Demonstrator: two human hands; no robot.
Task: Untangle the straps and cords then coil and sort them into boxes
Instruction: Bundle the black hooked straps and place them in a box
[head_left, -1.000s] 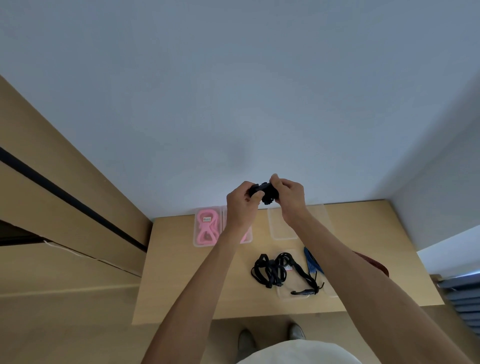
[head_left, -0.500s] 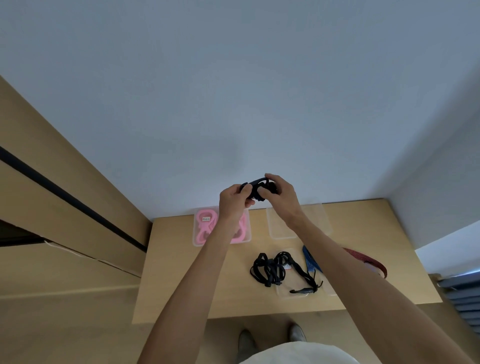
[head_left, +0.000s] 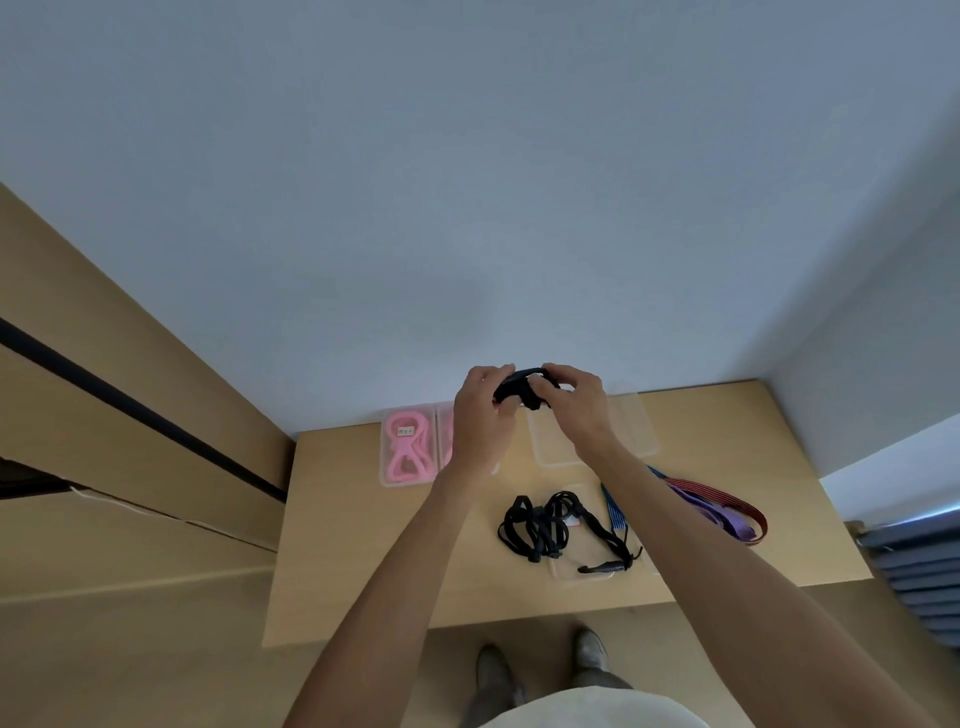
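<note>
Head view, looking down past two bare forearms to a pale wooden desk (head_left: 363, 545) set against a grey wall. Both hands raised above the far edge of the desk, grasping one small black strap bundle (head_left: 519, 389) between them — left hand (head_left: 480, 415) curled round its left side, right hand (head_left: 576, 405) pinching its right side with bent fingers. Below, near the middle of the desk: a tangle of black cords (head_left: 540, 525), partly lying over a clear shallow box (head_left: 597, 571). Just right of it, a blue striped strap (head_left: 615, 512), then a purple strap (head_left: 722, 517) and a red striped strap (head_left: 737, 499) looped together toward the right edge. At the back — a clear box with a pink figure-eight cord (head_left: 408, 449), a second box beside it half hidden by the left wrist, and an empty-looking clear box (head_left: 641, 431) behind the right wrist. Two shoes on the floor under the near edge.
</note>
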